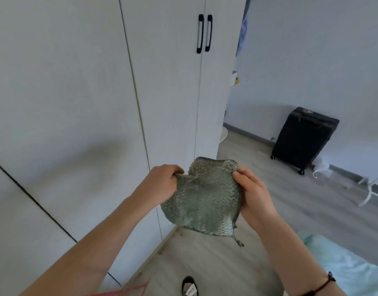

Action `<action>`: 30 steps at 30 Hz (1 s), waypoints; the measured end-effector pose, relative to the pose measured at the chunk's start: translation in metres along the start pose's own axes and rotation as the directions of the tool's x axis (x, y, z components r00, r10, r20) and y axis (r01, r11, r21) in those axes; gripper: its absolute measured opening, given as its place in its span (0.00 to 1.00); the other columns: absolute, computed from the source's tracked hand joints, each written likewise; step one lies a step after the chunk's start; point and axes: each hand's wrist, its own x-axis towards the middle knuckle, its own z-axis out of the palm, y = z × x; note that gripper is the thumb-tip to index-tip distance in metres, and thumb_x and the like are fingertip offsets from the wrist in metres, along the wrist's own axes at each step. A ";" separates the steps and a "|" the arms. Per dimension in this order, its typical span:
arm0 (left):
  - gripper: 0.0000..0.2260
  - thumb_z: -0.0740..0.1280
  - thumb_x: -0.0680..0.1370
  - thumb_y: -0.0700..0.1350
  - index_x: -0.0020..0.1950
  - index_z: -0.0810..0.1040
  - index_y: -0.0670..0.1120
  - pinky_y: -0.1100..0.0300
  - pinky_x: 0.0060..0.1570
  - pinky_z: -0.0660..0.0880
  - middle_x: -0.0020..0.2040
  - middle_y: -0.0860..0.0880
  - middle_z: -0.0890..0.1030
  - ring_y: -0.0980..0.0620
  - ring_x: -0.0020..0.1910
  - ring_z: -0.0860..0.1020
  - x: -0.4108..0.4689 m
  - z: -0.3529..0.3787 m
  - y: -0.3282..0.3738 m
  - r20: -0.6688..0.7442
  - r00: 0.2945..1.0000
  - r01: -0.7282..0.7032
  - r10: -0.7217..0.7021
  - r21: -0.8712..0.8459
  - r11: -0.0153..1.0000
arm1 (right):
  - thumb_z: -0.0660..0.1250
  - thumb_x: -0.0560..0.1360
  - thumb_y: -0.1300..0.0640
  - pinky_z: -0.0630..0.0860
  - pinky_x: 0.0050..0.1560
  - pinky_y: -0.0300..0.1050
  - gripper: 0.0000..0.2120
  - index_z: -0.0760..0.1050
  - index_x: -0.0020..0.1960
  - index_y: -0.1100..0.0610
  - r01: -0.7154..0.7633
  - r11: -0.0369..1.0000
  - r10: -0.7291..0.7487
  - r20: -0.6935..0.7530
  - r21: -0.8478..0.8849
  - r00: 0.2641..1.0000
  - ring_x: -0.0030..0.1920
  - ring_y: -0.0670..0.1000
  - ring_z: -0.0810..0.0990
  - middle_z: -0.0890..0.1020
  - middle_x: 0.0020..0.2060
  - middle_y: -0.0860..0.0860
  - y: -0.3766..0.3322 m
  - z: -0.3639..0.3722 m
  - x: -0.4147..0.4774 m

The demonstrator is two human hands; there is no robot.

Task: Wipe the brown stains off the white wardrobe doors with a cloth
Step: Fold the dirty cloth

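Left grip [160, 182] and right grip [254, 193] each pinch an upper corner of the cloth [203, 199], which hangs in the air near the wardrobe doors [162, 82] (they look clean from here). Limp and unfolded, it may smear rather than lift.

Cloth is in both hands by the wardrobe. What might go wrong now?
The cloth is pinched only at its edges by the left hand and right hand, its lower corner dangling, so it may slip once pressed. No brown stain shows on the wardrobe doors here, so wiping may miss.
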 end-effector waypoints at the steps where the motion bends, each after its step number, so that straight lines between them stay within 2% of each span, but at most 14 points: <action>1: 0.20 0.54 0.80 0.36 0.63 0.81 0.50 0.64 0.52 0.70 0.60 0.52 0.81 0.51 0.60 0.78 0.020 0.001 -0.003 -0.006 1.000 0.019 -0.019 -0.025 1.000 | 0.65 0.79 0.62 0.81 0.49 0.48 0.09 0.84 0.53 0.55 0.020 0.999 -0.020 -0.025 -0.026 0.999 0.50 0.54 0.84 0.85 0.51 0.56 -0.006 -0.007 0.018; 3: 0.18 0.55 0.80 0.36 0.58 0.82 0.49 0.60 0.51 0.73 0.57 0.51 0.82 0.50 0.58 0.79 0.060 0.002 -0.005 0.016 0.998 0.071 -0.069 -0.169 0.983 | 0.65 0.80 0.61 0.82 0.48 0.47 0.11 0.84 0.54 0.51 0.044 0.994 -0.055 -0.109 -0.103 0.993 0.50 0.52 0.85 0.86 0.51 0.54 -0.019 -0.023 0.055; 5: 0.13 0.58 0.79 0.39 0.50 0.83 0.46 0.55 0.50 0.75 0.50 0.47 0.84 0.46 0.52 0.81 0.089 0.006 -0.006 0.074 0.989 0.146 -0.128 -0.364 0.920 | 0.66 0.80 0.60 0.82 0.46 0.47 0.10 0.84 0.54 0.49 0.031 0.982 -0.071 -0.206 -0.188 0.976 0.48 0.50 0.85 0.86 0.50 0.52 -0.028 -0.038 0.082; 6: 0.12 0.59 0.79 0.44 0.48 0.81 0.43 0.54 0.48 0.74 0.47 0.45 0.83 0.43 0.49 0.81 0.113 0.010 -0.005 0.116 0.983 0.180 -0.143 -0.446 0.877 | 0.66 0.80 0.60 0.82 0.45 0.46 0.10 0.84 0.54 0.50 0.017 0.973 -0.079 -0.262 -0.230 0.962 0.47 0.50 0.86 0.86 0.49 0.51 -0.033 -0.048 0.104; 7: 0.15 0.59 0.78 0.51 0.45 0.78 0.41 0.53 0.47 0.72 0.44 0.43 0.82 0.42 0.45 0.81 0.128 0.015 -0.002 0.155 0.977 0.204 -0.146 -0.482 0.852 | 0.66 0.80 0.60 0.82 0.43 0.45 0.09 0.83 0.55 0.51 0.000 0.964 -0.087 -0.315 -0.266 0.945 0.46 0.49 0.86 0.87 0.47 0.50 -0.034 -0.057 0.118; 9: 0.21 0.56 0.76 0.65 0.40 0.73 0.47 0.53 0.47 0.69 0.41 0.46 0.76 0.49 0.41 0.76 0.166 0.030 0.005 0.236 0.964 0.225 -0.121 -0.487 0.844 | 0.67 0.80 0.60 0.82 0.42 0.45 0.08 0.82 0.56 0.53 -0.028 0.954 -0.095 -0.387 -0.300 0.917 0.46 0.50 0.86 0.87 0.45 0.49 -0.033 -0.076 0.152; 11: 0.21 0.54 0.74 0.69 0.42 0.72 0.52 0.53 0.48 0.71 0.42 0.48 0.74 0.52 0.42 0.74 0.208 0.051 0.019 0.275 0.958 0.216 -0.079 -0.512 0.832 | 0.65 0.82 0.60 0.83 0.45 0.49 0.08 0.82 0.56 0.54 -0.074 0.956 -0.054 -0.418 -0.284 0.907 0.49 0.53 0.86 0.87 0.47 0.52 -0.027 -0.091 0.180; 14: 0.19 0.56 0.80 0.65 0.45 0.72 0.51 0.48 0.54 0.75 0.44 0.47 0.75 0.50 0.45 0.77 0.252 0.077 0.043 0.328 0.943 0.245 -0.055 -0.573 0.782 | 0.62 0.83 0.59 0.82 0.45 0.50 0.09 0.82 0.56 0.57 -0.165 0.980 0.094 -0.468 -0.111 0.879 0.50 0.55 0.86 0.86 0.49 0.55 -0.018 -0.112 0.204; 17: 0.25 0.57 0.82 0.62 0.46 0.76 0.40 0.46 0.60 0.76 0.47 0.45 0.83 0.46 0.50 0.83 0.290 0.095 0.056 0.383 0.922 0.287 -0.053 -0.587 0.757 | 0.62 0.83 0.57 0.81 0.47 0.52 0.11 0.80 0.60 0.57 -0.107 0.990 0.135 -0.459 0.087 0.878 0.52 0.55 0.85 0.85 0.53 0.57 -0.023 -0.146 0.224; 20: 0.26 0.59 0.81 0.61 0.51 0.76 0.36 0.43 0.58 0.76 0.47 0.42 0.81 0.48 0.47 0.81 0.326 0.108 0.066 0.354 0.931 0.280 -0.086 -0.543 0.791 | 0.69 0.76 0.52 0.81 0.50 0.55 0.20 0.74 0.67 0.49 -0.174 0.984 0.170 -0.383 0.026 0.908 0.54 0.54 0.85 0.85 0.55 0.53 -0.020 -0.181 0.250; 22: 0.22 0.64 0.81 0.56 0.53 0.76 0.36 0.45 0.56 0.77 0.49 0.40 0.82 0.44 0.50 0.82 0.352 0.120 0.074 0.361 0.928 0.270 -0.093 -0.482 0.834 | 0.74 0.72 0.59 0.82 0.52 0.59 0.31 0.67 0.70 0.43 -0.295 0.955 0.279 -0.237 -0.035 0.931 0.55 0.59 0.84 0.85 0.55 0.56 -0.009 -0.200 0.270; 24: 0.14 0.69 0.78 0.50 0.54 0.79 0.40 0.48 0.55 0.79 0.50 0.43 0.84 0.48 0.49 0.84 0.377 0.133 0.081 0.416 0.908 0.243 -0.056 -0.413 0.877 | 0.72 0.71 0.74 0.82 0.52 0.55 0.36 0.68 0.70 0.46 -0.362 0.907 0.351 -0.089 -0.216 0.932 0.55 0.61 0.84 0.84 0.56 0.60 -0.001 -0.214 0.295; 27: 0.08 0.72 0.74 0.48 0.49 0.79 0.45 0.56 0.48 0.81 0.46 0.50 0.84 0.56 0.45 0.83 0.428 0.150 0.094 0.439 0.897 0.185 -0.047 -0.276 0.943 | 0.68 0.69 0.79 0.77 0.49 0.42 0.28 0.81 0.60 0.53 -0.266 0.775 0.300 -0.036 -0.574 0.953 0.48 0.49 0.84 0.85 0.53 0.59 -0.012 -0.249 0.353; 30: 0.09 0.70 0.75 0.47 0.49 0.79 0.43 0.57 0.47 0.78 0.46 0.49 0.84 0.56 0.44 0.82 0.473 0.158 0.105 0.362 0.928 0.143 -0.088 -0.128 0.981 | 0.74 0.70 0.73 0.76 0.46 0.42 0.18 0.87 0.50 0.51 -0.223 0.717 0.266 -0.036 -0.660 0.963 0.44 0.49 0.82 0.87 0.45 0.57 -0.055 -0.285 0.409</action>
